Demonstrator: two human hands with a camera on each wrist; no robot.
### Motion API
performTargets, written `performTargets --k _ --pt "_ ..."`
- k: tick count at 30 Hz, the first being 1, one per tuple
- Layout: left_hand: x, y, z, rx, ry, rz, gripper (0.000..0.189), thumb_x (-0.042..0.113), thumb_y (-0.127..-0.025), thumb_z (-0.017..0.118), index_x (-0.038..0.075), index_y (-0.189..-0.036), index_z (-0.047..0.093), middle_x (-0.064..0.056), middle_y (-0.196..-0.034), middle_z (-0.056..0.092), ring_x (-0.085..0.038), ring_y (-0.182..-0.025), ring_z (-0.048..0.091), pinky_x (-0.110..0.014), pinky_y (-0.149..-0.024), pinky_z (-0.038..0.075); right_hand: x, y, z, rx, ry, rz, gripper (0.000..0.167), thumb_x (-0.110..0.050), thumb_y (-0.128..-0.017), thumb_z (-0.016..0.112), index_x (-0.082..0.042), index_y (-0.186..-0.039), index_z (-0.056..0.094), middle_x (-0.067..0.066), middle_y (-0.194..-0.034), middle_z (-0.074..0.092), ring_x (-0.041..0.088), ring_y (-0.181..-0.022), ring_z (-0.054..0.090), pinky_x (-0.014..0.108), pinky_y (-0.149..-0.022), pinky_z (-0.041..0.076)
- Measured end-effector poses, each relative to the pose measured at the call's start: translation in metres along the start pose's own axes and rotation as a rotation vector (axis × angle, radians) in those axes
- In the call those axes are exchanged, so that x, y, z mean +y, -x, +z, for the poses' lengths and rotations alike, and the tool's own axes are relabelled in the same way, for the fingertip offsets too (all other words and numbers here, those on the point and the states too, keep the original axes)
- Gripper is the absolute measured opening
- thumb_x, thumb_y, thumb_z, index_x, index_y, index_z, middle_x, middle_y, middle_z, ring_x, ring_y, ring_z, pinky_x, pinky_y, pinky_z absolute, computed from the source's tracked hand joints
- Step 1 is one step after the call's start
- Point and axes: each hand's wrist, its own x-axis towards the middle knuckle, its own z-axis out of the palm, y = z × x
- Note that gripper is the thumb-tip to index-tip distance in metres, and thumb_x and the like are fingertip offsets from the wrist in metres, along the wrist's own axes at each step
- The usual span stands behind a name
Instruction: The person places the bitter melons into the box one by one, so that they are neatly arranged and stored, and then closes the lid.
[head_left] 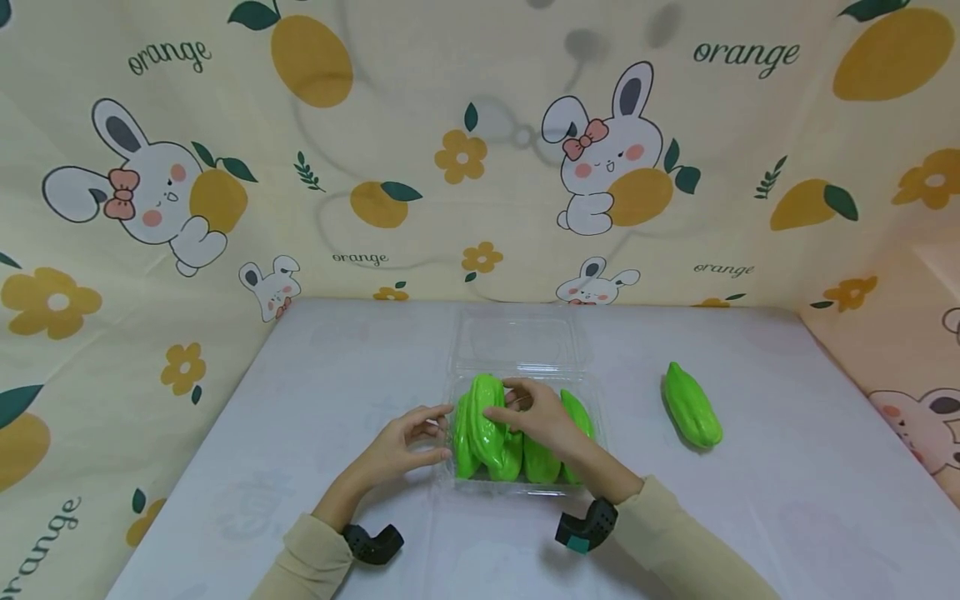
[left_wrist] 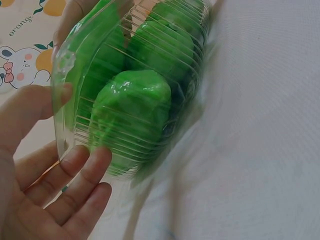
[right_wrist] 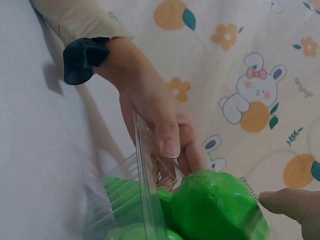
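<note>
My right hand pinches a green pepper between thumb and fingers, over the left part of a clear plastic box. Under and beside it, several more glossy green peppers lie in the box. My left hand is at the box's left side with loosely bent fingers; in the left wrist view its fingertips touch the ribbed plastic wall. The right wrist view catches the held pepper with my right thumb at its side.
One more green pepper lies on the white tabletop to the right of the box. The box's clear lid is folded back behind it. A printed cloth with rabbits and oranges hangs behind the table.
</note>
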Motion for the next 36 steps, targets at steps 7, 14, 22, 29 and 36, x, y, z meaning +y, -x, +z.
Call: performTargets --k 7,14,22,29,36 --pt "0.001 0.001 0.000 0.005 0.004 -0.004 0.060 0.014 -0.087 0.071 -0.003 -0.139 0.046 -0.022 -0.118 0.058 -0.020 -0.107 0.059 -0.021 -0.101 0.050 -0.001 0.005 -0.003 -0.002 -0.056 0.002 0.062 -0.025 -0.086 0.073 0.002 -0.137 0.049 0.018 -0.115 0.060 0.016 -0.089 0.062 0.029 -0.074 0.058" --pt "-0.001 0.001 0.000 0.010 0.000 -0.009 0.060 0.014 -0.087 0.071 -0.003 -0.139 0.046 -0.022 -0.118 0.058 -0.020 -0.108 0.059 -0.022 -0.102 0.050 -0.001 0.011 -0.008 0.011 -0.054 -0.004 0.058 -0.026 -0.087 0.071 -0.003 -0.137 0.050 0.014 -0.114 0.062 0.013 -0.087 0.062 0.029 -0.080 0.056" --pt "-0.006 0.002 0.001 0.013 -0.008 0.000 0.060 0.014 -0.087 0.071 -0.002 -0.139 0.047 -0.021 -0.118 0.058 -0.013 -0.106 0.059 -0.020 -0.100 0.050 0.001 0.020 -0.017 0.012 -0.071 -0.063 0.049 -0.019 -0.090 0.068 0.004 -0.131 0.052 0.018 -0.110 0.063 0.008 -0.086 0.061 0.028 -0.078 0.059" --pt "-0.003 0.001 0.001 0.013 -0.016 -0.008 0.061 0.015 -0.087 0.072 -0.003 -0.139 0.047 -0.021 -0.119 0.059 -0.017 -0.107 0.060 -0.022 -0.101 0.050 0.004 0.029 -0.027 -0.004 -0.090 -0.092 0.045 -0.018 -0.092 0.066 0.004 -0.128 0.052 0.018 -0.110 0.062 0.007 -0.087 0.059 0.023 -0.076 0.058" --pt "0.000 0.000 0.001 0.011 -0.016 0.001 0.060 0.013 -0.086 0.072 -0.004 -0.138 0.047 -0.021 -0.116 0.059 -0.020 -0.107 0.059 -0.022 -0.100 0.050 0.007 0.040 -0.039 0.022 -0.078 -0.066 0.047 -0.020 -0.093 0.065 0.004 -0.130 0.051 0.016 -0.110 0.063 0.007 -0.089 0.059 0.021 -0.075 0.058"
